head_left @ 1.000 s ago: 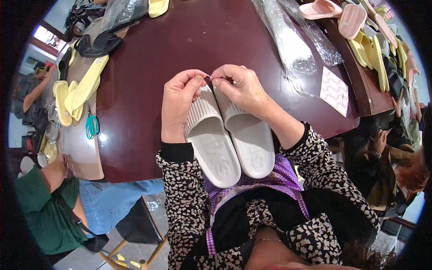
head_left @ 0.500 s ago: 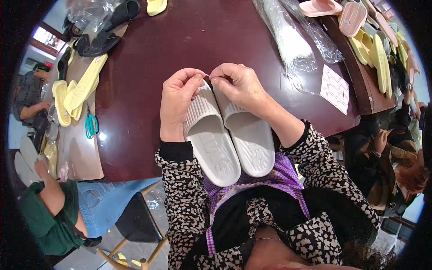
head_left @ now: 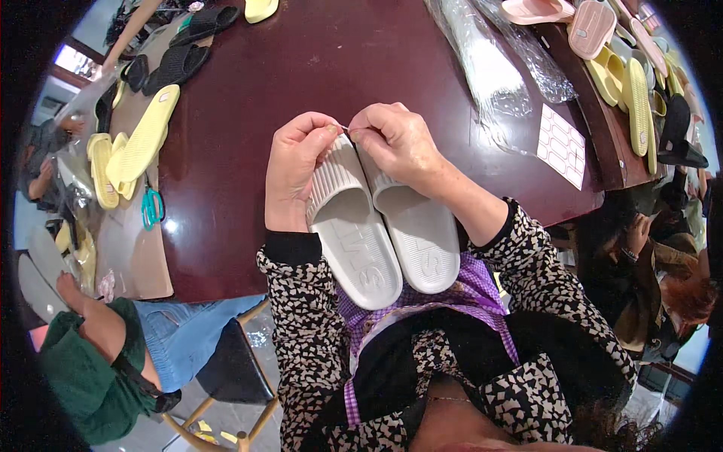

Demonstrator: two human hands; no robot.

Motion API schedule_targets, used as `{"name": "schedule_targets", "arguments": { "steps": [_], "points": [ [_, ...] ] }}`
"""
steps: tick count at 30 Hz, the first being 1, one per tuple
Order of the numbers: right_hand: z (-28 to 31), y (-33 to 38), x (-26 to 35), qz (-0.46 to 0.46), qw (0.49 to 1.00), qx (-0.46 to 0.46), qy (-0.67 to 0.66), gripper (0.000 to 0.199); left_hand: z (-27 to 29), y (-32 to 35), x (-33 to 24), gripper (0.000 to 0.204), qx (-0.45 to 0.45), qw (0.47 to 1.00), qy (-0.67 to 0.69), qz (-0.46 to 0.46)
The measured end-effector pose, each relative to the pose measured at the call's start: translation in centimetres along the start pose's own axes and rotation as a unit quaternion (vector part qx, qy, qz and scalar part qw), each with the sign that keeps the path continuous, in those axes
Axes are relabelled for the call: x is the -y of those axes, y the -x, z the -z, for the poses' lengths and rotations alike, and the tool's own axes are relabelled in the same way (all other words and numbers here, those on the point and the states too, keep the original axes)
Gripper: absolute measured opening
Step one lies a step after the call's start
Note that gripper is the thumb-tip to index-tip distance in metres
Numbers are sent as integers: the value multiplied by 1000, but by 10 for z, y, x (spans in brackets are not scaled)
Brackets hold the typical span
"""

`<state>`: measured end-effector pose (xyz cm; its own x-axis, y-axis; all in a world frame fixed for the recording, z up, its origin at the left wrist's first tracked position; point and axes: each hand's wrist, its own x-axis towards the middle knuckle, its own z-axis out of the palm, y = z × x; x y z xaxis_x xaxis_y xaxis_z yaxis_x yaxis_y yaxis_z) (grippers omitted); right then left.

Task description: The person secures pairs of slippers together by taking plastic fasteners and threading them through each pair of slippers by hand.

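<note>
A pair of light grey slide sandals stands side by side at the dark red table's near edge, heels toward me. The left sandal (head_left: 358, 245) and the right sandal (head_left: 423, 241) both have ribbed straps. My left hand (head_left: 303, 162) is at the toe of the left sandal, thumb and forefinger pinched together. Against it, at the toes, my right hand (head_left: 395, 143) pinches as well. Between the two pinches runs a short thin pale strand (head_left: 344, 128); its ends are hidden in my fingers. The sandals' toes are partly covered by my hands.
Teal scissors (head_left: 153, 208) lie at the table's left edge, near yellow slippers (head_left: 147, 143) and black slippers (head_left: 177, 69). Clear plastic bags (head_left: 493, 75) and a label sheet (head_left: 562, 147) are at right, below pink slippers (head_left: 591, 30). Co-workers sit on both sides.
My hands still pinch at the toes, and the strand between them shows a little more. At left, a co-worker's arm has moved; at right, a black slipper has come into view.
</note>
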<state>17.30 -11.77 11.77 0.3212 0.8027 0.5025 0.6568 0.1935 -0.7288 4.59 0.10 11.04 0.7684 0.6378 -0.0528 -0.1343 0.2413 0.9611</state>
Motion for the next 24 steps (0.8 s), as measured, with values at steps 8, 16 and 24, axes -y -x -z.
{"name": "schedule_targets", "arguments": {
  "steps": [8,16,24],
  "points": [
    [1,1,-1,1,1000,4,-9,5,-1,3,-2,6,11,1000,17,15],
    [-1,2,-1,-6,999,12,-30,3,1,2,2,6,35,999,20,20],
    [-5,1,-2,-47,997,-2,-65,4,0,3,-1,6,25,999,25,19]
  ]
}}
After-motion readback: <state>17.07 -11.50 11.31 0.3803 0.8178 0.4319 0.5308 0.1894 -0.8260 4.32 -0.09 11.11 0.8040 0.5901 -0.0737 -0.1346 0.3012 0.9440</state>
